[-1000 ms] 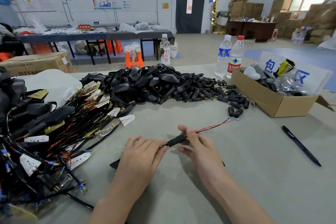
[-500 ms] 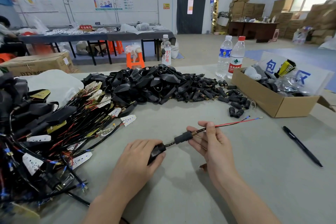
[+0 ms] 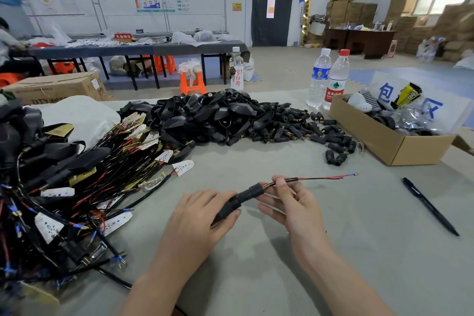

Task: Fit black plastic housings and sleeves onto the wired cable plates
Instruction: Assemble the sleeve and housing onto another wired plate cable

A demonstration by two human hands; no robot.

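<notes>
Centrally, hands (image 3: 246, 215) around smooth cylindrical black sleeve (image 3: 250, 193), thin wires (image 3: 323, 178).

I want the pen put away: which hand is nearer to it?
Right. The right hand, pinching the cable, sits apart to the pen's left; the left hand, gripping the black housing, is farther left.

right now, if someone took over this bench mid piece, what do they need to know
Left hand grips the black housing. Right hand pinches the cable just past the sleeve.
Done: sleeve threaded on and sitting against the housing; whether it is fully seated is unclear.
Left: many wired plates at left; loose housings and loose sleeves piled ahead.
</notes>
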